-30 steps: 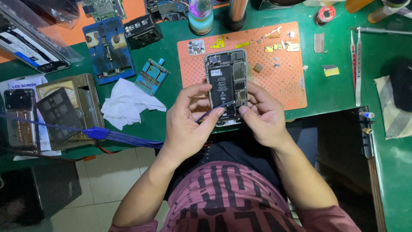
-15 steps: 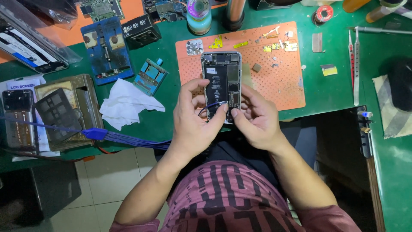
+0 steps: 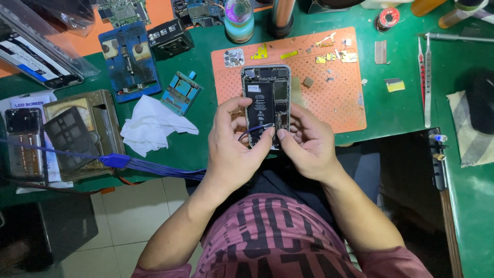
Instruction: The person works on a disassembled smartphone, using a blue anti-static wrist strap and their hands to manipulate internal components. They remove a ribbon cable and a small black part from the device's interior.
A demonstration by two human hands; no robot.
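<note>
Both hands came together at the desk point(image 3: 401, 110) edge, the left hand point(image 3: 234, 146) and right hand point(image 3: 309, 141) with fingers curled tight around the open phone point(image 3: 266, 100), thumbs pinching near its bottom, over the orange mat point(image 3: 339, 98).

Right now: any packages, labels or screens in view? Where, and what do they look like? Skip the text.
Clear plastic package: far left top, long flat sleeve, dark blue-and-white item inside.
White paper label: left edge, rectangular, dark print, partly under a phone.
Dark phone screen: left edge, upright black rectangle, unlit.
Small white sticker: on the black battery of the opened phone held between left hand and right hand.
</note>
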